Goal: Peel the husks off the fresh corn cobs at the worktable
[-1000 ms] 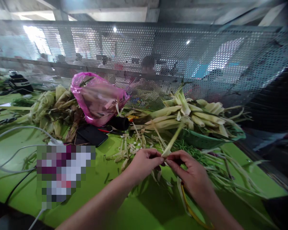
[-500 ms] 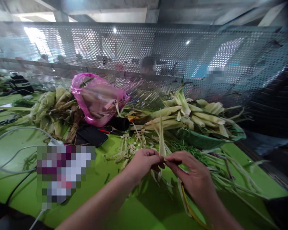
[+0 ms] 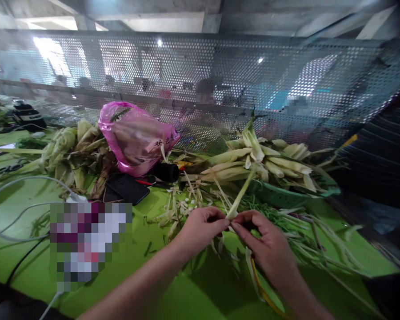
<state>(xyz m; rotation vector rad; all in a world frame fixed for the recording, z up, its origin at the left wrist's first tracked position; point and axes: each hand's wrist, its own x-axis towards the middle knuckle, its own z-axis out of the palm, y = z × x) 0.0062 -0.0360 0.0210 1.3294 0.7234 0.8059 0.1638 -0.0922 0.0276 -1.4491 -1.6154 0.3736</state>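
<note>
A pale green corn husk strip (image 3: 242, 195) is pinched at its lower end between both hands, its narrow tip leaning up and to the right. My left hand (image 3: 203, 226) is closed on the base with thumb and fingertips. Almost touching it, my right hand (image 3: 268, 238) pinches the same end from the other side. The exact fold between the fingertips is hidden. A pale and yellow strip (image 3: 262, 289) hangs below my right palm; whether it is held cannot be seen. Knotted husk pieces (image 3: 176, 206) lie beyond my left hand.
A green basket (image 3: 286, 195) heaped with corn husks (image 3: 280, 160) stands at the right. A pink plastic bag (image 3: 136, 138), a black phone (image 3: 128, 189), more husks (image 3: 65, 151), scissors (image 3: 10, 166) and white cables (image 3: 26, 180) lie leftward. A perforated metal screen (image 3: 186, 66) runs behind the table.
The husk strip has tilted from upright to leaning right. Both hands keep their pinch at its base, with the fingers slightly shifted. At far right, a yellow-tipped thing now shows beside the dark striped clothing.
</note>
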